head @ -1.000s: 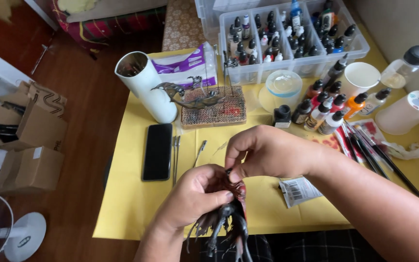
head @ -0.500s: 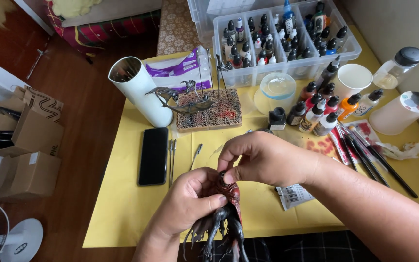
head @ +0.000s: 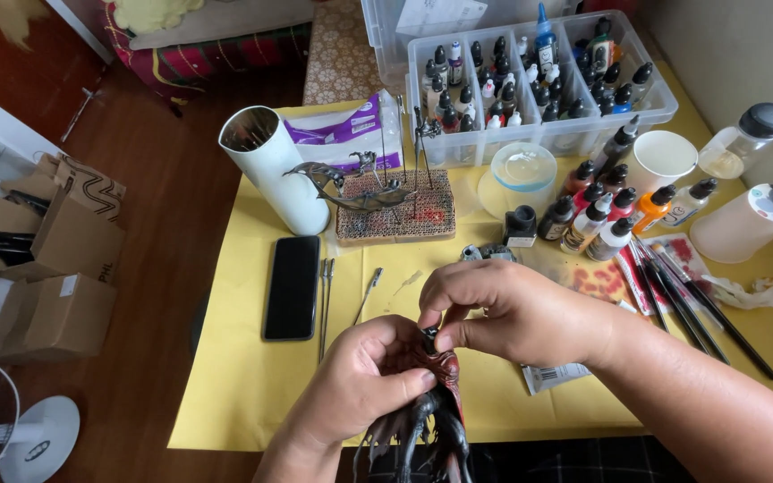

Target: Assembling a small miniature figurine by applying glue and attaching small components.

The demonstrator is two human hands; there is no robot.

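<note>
Hands closed on a dark winged figurine above the yellow table cover.

The figurine (head: 427,407) is gripped low by the left hand (head: 364,380), while its top is pinched by the right hand (head: 512,313); a black phone (head: 293,286) lies nearby.

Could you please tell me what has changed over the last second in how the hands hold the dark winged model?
Very little. Both hands have drifted slightly down and left in the view. The left hand still grips the dark winged model, and the right hand still pinches at its top. The phone, paint bottles and brushes have not moved.
</note>
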